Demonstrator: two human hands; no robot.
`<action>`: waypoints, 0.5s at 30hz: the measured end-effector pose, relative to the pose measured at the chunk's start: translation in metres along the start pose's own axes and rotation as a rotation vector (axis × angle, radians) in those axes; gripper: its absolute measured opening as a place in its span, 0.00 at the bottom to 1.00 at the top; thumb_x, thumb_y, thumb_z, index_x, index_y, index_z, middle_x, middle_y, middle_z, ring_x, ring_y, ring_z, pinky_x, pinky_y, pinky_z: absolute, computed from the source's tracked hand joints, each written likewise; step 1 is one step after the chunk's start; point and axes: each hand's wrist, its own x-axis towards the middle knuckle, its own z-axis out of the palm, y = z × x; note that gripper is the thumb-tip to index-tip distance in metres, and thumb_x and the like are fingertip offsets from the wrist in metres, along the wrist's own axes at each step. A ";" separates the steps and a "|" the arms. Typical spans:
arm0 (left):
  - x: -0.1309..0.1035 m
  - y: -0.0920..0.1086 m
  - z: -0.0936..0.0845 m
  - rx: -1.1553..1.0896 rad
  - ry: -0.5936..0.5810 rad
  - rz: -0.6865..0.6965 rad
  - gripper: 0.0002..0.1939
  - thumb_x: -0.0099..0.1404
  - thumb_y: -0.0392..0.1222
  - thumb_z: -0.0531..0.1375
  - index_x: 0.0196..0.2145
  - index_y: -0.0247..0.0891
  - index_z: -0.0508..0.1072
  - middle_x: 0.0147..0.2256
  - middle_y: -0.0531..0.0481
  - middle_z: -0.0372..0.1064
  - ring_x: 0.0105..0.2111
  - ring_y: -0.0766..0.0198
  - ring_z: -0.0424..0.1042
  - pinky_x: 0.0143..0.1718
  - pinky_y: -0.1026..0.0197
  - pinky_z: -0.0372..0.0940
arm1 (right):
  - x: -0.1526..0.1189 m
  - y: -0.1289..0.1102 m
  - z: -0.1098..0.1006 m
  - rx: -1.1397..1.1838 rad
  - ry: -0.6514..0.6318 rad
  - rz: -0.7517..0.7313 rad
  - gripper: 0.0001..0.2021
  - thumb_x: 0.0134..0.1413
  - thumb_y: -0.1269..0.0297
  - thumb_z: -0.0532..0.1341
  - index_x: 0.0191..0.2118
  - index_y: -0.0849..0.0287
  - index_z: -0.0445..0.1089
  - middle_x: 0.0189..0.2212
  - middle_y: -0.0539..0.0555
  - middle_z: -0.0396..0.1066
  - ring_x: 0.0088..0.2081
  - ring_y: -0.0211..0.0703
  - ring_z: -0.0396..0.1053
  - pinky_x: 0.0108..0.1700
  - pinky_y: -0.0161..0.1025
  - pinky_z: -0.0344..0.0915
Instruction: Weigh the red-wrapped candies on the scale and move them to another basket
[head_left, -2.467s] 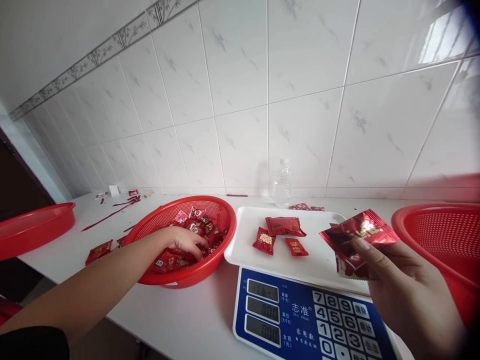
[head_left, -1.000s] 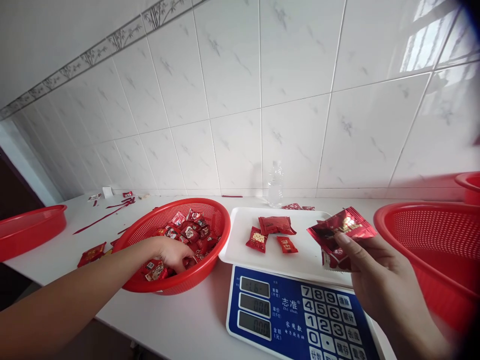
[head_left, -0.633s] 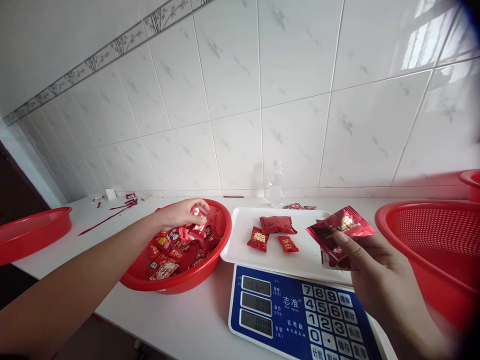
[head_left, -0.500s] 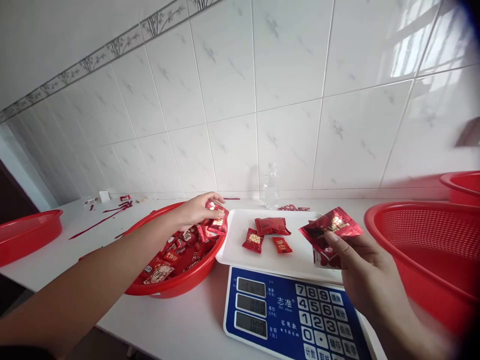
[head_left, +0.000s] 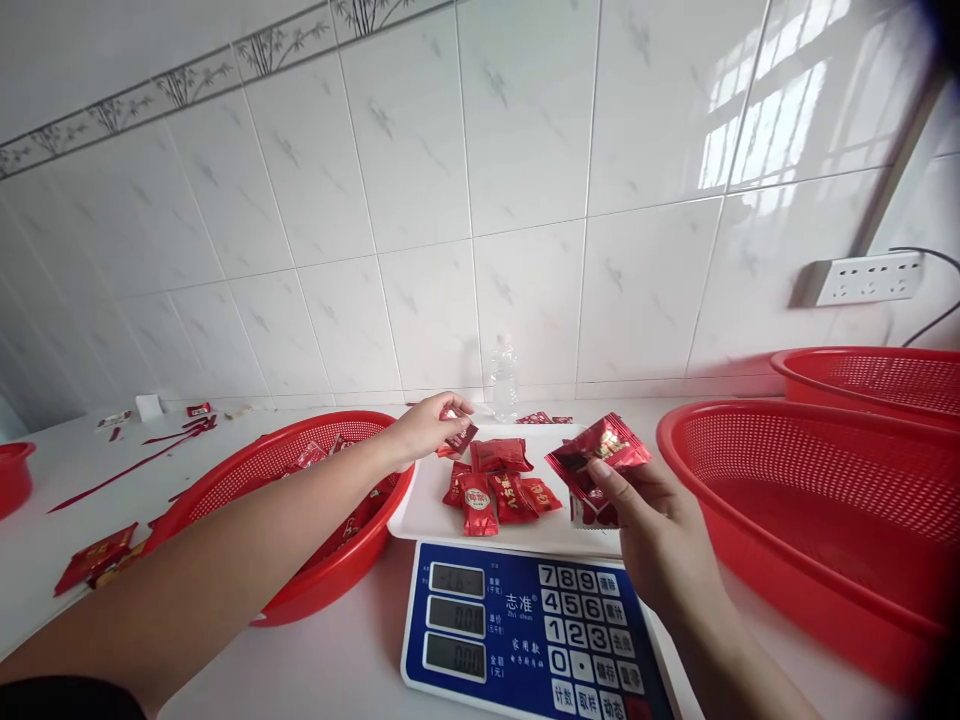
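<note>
My left hand (head_left: 435,425) is closed on a small red candy packet (head_left: 460,438) above the left back part of the white weighing tray (head_left: 409,515). Several red wrapped candies (head_left: 480,505) lie together in the tray's middle. Over the tray's right side, my right hand (head_left: 645,510) pinches red foil packets (head_left: 600,450), a shiny one with gold print on top and a patterned one under it. The tray sits on a blue kitchen scale (head_left: 517,620) with a keypad and three displays. Left of it, my forearm partly covers a red basket (head_left: 330,600) of candies.
On the right stands a red basket (head_left: 810,590), with another red basket (head_left: 892,365) behind it. A clear plastic bottle (head_left: 504,380) stands by the tiled wall. Red packets (head_left: 97,555) and a red ribbon (head_left: 127,472) lie at the left. A power strip (head_left: 866,278) is on the wall.
My left hand has moved from the left basket to over the tray. More candies now lie on the tray. My right hand still holds its packets; the view has turned right.
</note>
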 end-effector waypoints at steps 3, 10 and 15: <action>-0.007 0.000 -0.015 0.008 0.059 -0.003 0.05 0.64 0.33 0.58 0.39 0.37 0.67 0.28 0.53 0.67 0.25 0.68 0.70 0.28 0.61 0.69 | -0.001 -0.003 0.000 -0.023 -0.025 -0.019 0.18 0.46 0.51 0.68 0.40 0.58 0.75 0.35 0.57 0.79 0.32 0.48 0.76 0.26 0.37 0.70; -0.035 -0.010 -0.077 0.171 0.276 -0.059 0.16 0.55 0.42 0.65 0.41 0.39 0.68 0.28 0.54 0.68 0.26 0.63 0.71 0.23 0.64 0.66 | -0.004 -0.011 0.002 -0.159 -0.045 -0.075 0.17 0.48 0.48 0.67 0.37 0.57 0.75 0.30 0.55 0.78 0.27 0.43 0.73 0.25 0.37 0.69; -0.052 -0.043 -0.113 0.426 0.246 -0.123 0.21 0.49 0.51 0.66 0.39 0.39 0.70 0.26 0.52 0.71 0.27 0.55 0.74 0.26 0.58 0.69 | -0.006 -0.010 0.003 -0.178 -0.061 -0.107 0.17 0.49 0.48 0.66 0.37 0.57 0.75 0.30 0.54 0.77 0.25 0.40 0.71 0.25 0.36 0.69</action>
